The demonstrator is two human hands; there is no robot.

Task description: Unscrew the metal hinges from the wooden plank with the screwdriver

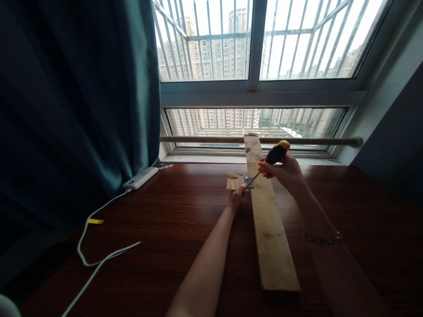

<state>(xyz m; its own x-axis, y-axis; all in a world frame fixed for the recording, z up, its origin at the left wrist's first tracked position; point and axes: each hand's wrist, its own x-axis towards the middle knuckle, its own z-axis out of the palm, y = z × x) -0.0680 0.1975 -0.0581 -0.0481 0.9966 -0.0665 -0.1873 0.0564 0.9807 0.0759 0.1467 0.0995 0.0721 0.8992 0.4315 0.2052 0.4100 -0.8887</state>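
Observation:
A long wooden plank (271, 233) lies on the dark wooden table (165, 229), running away from me toward the window. A small wood piece (234, 181) sits against its left side, joined by a metal bracket (249, 182). My right hand (286, 171) is closed round the black and yellow handle of a screwdriver (272, 157), whose tip points down at the bracket. My left hand (237, 197) rests at the plank's left edge just below the bracket, fingers pinched at the screwdriver tip; what they hold is too small to name.
A white power bank (140, 178) lies at the back left of the table with a white cable (99, 246) trailing toward me. A dark green curtain (76, 101) hangs on the left. A rail (205, 139) runs along the window behind the plank.

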